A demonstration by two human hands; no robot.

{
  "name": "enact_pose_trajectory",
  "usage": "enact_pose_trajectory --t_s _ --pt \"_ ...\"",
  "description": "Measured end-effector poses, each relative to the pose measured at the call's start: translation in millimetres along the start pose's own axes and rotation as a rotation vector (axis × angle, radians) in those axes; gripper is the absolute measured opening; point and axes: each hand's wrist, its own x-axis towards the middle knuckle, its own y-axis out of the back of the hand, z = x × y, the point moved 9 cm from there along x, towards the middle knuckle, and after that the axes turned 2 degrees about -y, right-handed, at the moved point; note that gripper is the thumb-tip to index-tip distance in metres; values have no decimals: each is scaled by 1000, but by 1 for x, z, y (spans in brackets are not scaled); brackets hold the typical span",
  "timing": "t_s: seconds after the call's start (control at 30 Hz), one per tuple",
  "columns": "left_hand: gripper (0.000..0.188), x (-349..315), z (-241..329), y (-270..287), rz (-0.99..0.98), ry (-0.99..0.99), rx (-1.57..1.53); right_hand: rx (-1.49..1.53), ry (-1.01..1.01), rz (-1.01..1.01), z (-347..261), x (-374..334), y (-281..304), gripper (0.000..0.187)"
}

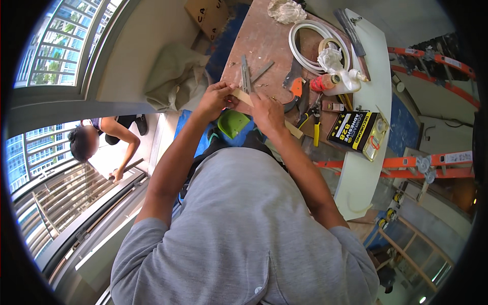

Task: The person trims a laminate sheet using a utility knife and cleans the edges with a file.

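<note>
A thin, pale wooden strip [242,97] spans the space between my hands at the near edge of the worktable [269,40]. My left hand [216,100] pinches its left end between thumb and fingers. Over its middle, my right hand [268,114] is closed on the strip, and the far end shows beyond the palm. Just past the strip lie a metal ruler-like tool [245,73] and a flat metal piece [263,72]. To the right of my right hand is a saw with an orange and black handle [295,89].
Yellow-handled pliers [316,129], a black and yellow box [357,133], a white bottle [345,84] and a coil of white tubing [305,48] crowd the table's right. Below my hands is a green dustpan-like scoop [233,125]. Orange ladders [442,160] stand right; another person [119,134] crouches left.
</note>
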Motion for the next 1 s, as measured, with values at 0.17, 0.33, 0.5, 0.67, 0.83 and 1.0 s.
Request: enact_pose_trajectory --t_s 0.17,0.33,0.5,0.67,0.83,1.0 --pt "17 -3 12 -2 -91 -45 43 -15 -30 40 -19 -11 17 29" --pt "19 7 1 0 -37 30 74 171 -163 110 12 -32 10 33" --pt "36 30 -14 25 189 -333 1125 194 -254 233 36 -51 23 36" --pt "52 27 -19 -20 143 -381 1605 255 -389 268 70 -66 25 34" --pt "41 48 -37 2 125 -428 1552 317 -447 229 75 -63 21 26" --pt "34 66 -49 14 10 -265 1364 296 -375 294 78 -47 31 30"
